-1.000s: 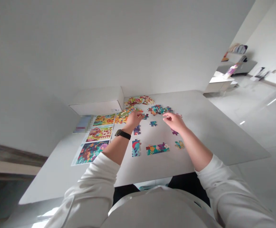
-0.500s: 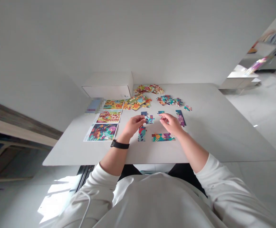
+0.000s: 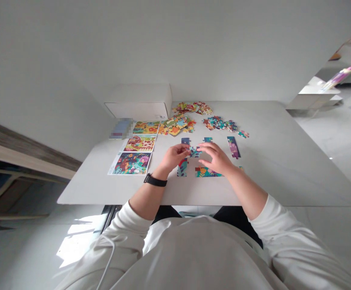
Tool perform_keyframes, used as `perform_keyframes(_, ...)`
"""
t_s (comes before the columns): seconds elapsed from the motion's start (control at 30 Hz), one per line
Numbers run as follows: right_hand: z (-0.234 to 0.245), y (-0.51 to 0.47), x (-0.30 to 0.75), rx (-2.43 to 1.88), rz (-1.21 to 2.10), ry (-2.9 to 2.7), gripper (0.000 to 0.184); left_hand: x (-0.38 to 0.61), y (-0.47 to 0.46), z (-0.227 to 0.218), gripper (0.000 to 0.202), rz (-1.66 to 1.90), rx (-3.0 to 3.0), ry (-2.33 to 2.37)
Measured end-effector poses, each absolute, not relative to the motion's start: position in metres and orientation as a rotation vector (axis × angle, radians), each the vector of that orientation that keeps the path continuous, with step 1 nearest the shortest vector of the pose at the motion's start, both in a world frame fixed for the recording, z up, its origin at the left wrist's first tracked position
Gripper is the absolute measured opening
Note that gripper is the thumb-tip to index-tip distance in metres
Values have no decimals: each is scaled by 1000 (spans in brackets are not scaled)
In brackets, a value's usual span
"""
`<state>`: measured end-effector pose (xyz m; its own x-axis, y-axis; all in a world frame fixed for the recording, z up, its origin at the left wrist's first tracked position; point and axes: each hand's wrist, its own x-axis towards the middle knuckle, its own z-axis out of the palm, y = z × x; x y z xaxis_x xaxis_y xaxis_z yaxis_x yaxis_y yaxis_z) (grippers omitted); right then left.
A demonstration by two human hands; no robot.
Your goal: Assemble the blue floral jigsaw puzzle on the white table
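Note:
My left hand (image 3: 174,156), with a black watch on the wrist, pinches a small teal puzzle piece (image 3: 194,152) above the white table (image 3: 272,169). Beside it, my right hand (image 3: 216,158) touches the same piece with its fingertips, fingers curled and slightly apart. Below the hands lie a joined strip of pieces (image 3: 207,173) and a short upright strip (image 3: 181,168), both partly hidden. A purple strip (image 3: 233,147) lies to the right, and loose pieces (image 3: 185,141) lie just beyond my hands.
Three piles of loose puzzle pieces (image 3: 220,123) lie at the table's far side. Three picture cards (image 3: 131,162) lie in a column at the left. A white box (image 3: 139,102) stands against the wall. The table's front edge is near my body.
My hands drew back from the far piles toward me and came together over one teal piece. The camera view tilted, showing more of the table's near side.

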<state>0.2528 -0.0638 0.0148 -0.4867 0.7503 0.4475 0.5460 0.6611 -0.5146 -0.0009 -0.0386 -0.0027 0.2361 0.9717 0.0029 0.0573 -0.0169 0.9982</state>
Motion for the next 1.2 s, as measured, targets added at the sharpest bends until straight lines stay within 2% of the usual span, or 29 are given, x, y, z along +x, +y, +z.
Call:
perform_keyframes(0.17,9,-62,254,-983,362,-2226,36,-1,-40,-3,64,987,1393,1064)
perform_keyframes(0.47,11,-63,253,-883,279,-2259,40,2,-44,3,62,989,1403,1050)
perform_keyframes(0.83,10,-67,248,-946,233,-2268,37,6,-52,16,49,1049,1467,1074)
perform_keyframes(1.2,6,-65,249,-842,353,-2339,33,-15,-47,16,38,914,1937,1309)
